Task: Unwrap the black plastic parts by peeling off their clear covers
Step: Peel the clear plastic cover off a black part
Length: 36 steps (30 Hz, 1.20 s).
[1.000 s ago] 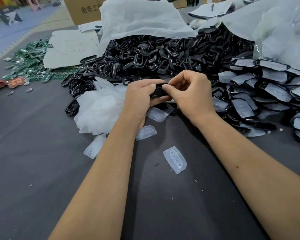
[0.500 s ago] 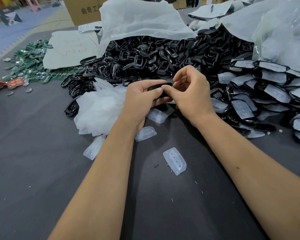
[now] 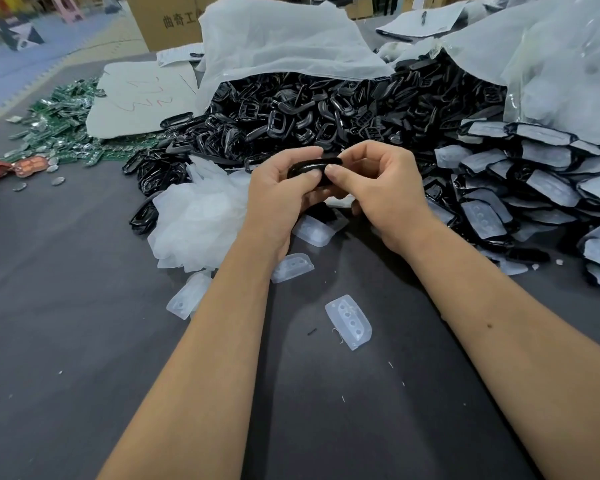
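A dark grey counter (image 3: 66,341) fills the frame. A heap of glossy black plastic frames (image 3: 309,112) spills from white bags across the upper middle. Wrapped black parts under clear covers (image 3: 534,188) stack at right. At centre, the left hand (image 3: 278,195) and right hand (image 3: 385,192) both pinch 1 glossy black oval plastic part (image 3: 307,168) above the counter. A peeled clear moulded cover (image 3: 349,322) lies below.
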Motion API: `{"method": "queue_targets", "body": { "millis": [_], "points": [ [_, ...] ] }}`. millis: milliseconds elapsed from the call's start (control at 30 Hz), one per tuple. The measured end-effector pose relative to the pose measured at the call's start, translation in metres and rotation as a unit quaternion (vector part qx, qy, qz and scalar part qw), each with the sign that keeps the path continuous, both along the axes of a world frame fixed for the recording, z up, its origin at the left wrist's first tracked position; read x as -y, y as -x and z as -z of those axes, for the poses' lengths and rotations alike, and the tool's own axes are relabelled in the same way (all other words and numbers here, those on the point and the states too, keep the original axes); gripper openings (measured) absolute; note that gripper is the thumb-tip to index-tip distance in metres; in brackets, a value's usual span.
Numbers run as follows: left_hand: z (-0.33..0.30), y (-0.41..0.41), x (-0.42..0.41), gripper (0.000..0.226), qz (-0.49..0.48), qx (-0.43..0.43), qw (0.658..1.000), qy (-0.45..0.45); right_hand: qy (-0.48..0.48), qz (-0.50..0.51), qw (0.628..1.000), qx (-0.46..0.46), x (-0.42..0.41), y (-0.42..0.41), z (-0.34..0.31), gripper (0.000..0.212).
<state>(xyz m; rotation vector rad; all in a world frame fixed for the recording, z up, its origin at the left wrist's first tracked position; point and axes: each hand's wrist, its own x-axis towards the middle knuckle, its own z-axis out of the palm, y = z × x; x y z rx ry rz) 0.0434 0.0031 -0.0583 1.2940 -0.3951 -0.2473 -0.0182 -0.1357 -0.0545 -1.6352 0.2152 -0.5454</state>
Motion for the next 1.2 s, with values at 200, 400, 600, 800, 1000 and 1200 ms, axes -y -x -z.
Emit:
{"method": "queue_targets", "body": {
  "millis": [200, 400, 600, 800, 1000, 1200],
  "points": [
    [0.001, -0.002, 0.001, 0.023, -0.050, 0.001, 0.999, 0.006, -0.052, 0.043, 0.998, 0.006, 0.004, -0.001, -0.001, 0.013],
    [-0.001, -0.003, -0.001, 0.024, 0.000, -0.015, 1.000, 0.012, -0.054, 0.001, 0.998, 0.013, 0.004, 0.001, -0.001, 0.009],
    [0.000, 0.004, 0.002, 0.017, -0.038, 0.057, 0.997, -0.037, -0.046, 0.021, 0.999, 0.018, 0.001, -0.001, 0.003, 0.010],
    [0.000, 0.005, 0.004, 0.013, -0.115, 0.126, 0.979, -0.114, -0.013, 0.025, 0.999, 0.020, -0.002, -0.001, 0.003, 0.016],
    [-0.006, -0.003, -0.001, 0.020, -0.210, 0.118, 0.968, -0.076, 0.272, 0.063, 0.959, 0.054, -0.006, 0.002, -0.001, 0.014],
    [-0.011, -0.003, -0.001, 0.020, -0.212, 0.041, 0.976, -0.011, 0.448, -0.095, 0.888, -0.040, -0.013, 0.004, -0.001, 0.028]
  ]
}}
